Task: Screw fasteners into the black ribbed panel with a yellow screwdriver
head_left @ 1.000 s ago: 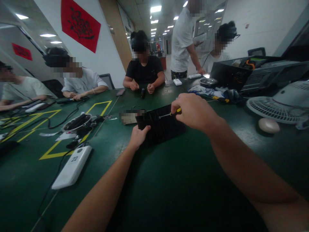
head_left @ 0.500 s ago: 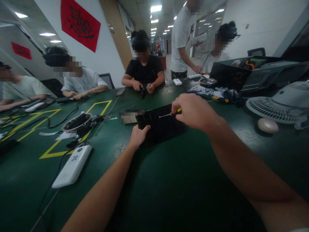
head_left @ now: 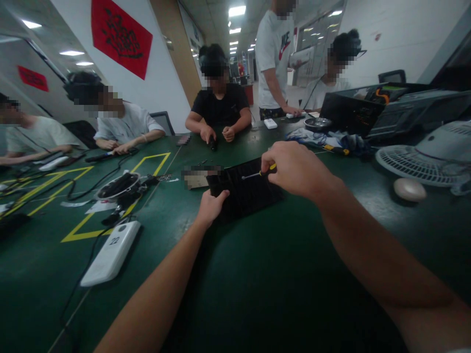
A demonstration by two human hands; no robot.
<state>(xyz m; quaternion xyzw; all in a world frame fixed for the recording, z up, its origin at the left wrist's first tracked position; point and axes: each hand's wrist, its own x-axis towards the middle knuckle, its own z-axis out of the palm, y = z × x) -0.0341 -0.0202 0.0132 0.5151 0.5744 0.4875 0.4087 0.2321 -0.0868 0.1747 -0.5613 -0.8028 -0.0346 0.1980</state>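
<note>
In the head view, my left hand (head_left: 213, 207) grips the near left corner of a flat black case (head_left: 245, 196), thumb on top. The case lies tilted over the green table and has ridges or slots inside, too dark to make out. My right hand (head_left: 298, 166) is closed round the yellow and black handle of a small screwdriver (head_left: 253, 175). Its metal shaft points left over the case; I cannot tell whether the tip touches. Just behind the case lies a tan piece (head_left: 198, 179), partly blurred out.
To the left are a white power bank (head_left: 111, 253) marked 22, a round metal dish (head_left: 119, 186) with black parts, and cables. On the right stand a white fan (head_left: 423, 157), a pale mouse-like object (head_left: 409, 189) and a metal bowl (head_left: 317, 123). Several people are round the table.
My hands, the screwdriver and the case stay almost still. Across the table, the standing person has shifted slightly left and lowered a hand to a white device; the seated person opposite has moved a hand.
</note>
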